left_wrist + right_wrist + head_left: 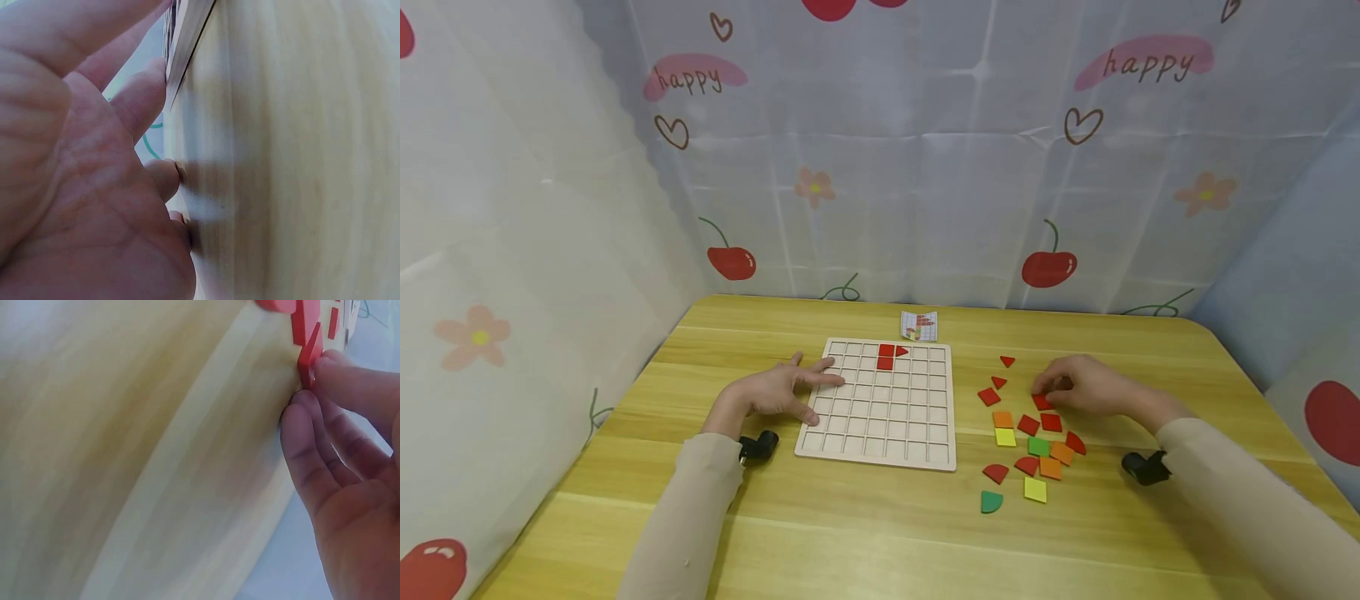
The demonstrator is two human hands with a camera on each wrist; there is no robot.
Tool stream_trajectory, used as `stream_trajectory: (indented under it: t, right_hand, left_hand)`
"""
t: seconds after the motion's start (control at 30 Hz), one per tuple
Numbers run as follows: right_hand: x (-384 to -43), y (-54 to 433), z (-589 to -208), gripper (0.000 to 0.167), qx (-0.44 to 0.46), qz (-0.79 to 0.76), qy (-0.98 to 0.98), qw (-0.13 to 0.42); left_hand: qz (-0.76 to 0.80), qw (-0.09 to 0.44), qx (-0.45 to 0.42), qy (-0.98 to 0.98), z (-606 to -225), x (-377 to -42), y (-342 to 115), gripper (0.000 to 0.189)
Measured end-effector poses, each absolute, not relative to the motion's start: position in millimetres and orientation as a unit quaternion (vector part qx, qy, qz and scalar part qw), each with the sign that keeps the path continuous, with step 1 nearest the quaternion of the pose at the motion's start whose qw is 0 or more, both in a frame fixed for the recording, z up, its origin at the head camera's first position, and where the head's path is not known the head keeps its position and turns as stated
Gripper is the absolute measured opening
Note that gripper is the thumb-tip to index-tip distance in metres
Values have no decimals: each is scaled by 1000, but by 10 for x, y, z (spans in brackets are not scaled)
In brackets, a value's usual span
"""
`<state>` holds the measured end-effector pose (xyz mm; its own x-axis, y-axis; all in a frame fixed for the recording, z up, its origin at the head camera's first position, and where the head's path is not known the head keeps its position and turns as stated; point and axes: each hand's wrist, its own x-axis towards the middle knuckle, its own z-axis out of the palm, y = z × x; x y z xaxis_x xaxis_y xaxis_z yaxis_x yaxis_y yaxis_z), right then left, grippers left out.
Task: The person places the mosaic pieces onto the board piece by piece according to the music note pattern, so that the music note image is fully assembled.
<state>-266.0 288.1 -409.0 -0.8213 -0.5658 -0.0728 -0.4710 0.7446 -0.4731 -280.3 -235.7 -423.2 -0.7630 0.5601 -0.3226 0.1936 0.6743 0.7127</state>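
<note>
A pale wooden grid board (880, 425) lies flat on the table. Two red squares (886, 357) and a red triangle (902, 352) sit in cells near its top. My left hand (771, 392) rests at the board's left edge, fingers spread, thumb and fingertips over the border cells. To the right of the board, my right hand (1086, 385) pinches a red square tile (309, 359) between thumb and fingers. That tile is tilted up at one edge in the right wrist view, and the fingers partly hide it in the head view.
Several loose tiles lie between the board and my right hand, among them a yellow square (1035, 490), a green square (1038, 447), an orange square (1050, 468) and a green quarter-round (991, 502). A small printed pattern card (919, 326) lies behind the board. A patterned curtain (880, 208) borders the table.
</note>
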Motion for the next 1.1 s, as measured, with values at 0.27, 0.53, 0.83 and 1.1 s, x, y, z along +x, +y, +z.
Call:
stream_trajectory:
  t: [0.27, 0.53, 0.83, 1.1]
  right_hand:
    - [-2572, 2974, -4085, 23, -282, -234, 925, 99]
    - [-2570, 2977, -4138, 24, -252, -247, 929, 115]
    - [-2575, 2976, -4176, 23, -255, -230, 933, 109]
    - [-2595, 2980, -4224, 25, -256, -201, 941, 89]
  left_hand:
    - [336, 269, 213, 877, -4212, -2814, -2336, 71]
    - [334, 273, 207, 878, -4208, -2817, -2332, 72]
    - [333, 268, 213, 878, -4195, -2791, -2334, 71]
    - [334, 268, 215, 878, -4187, -2785, -2332, 71]
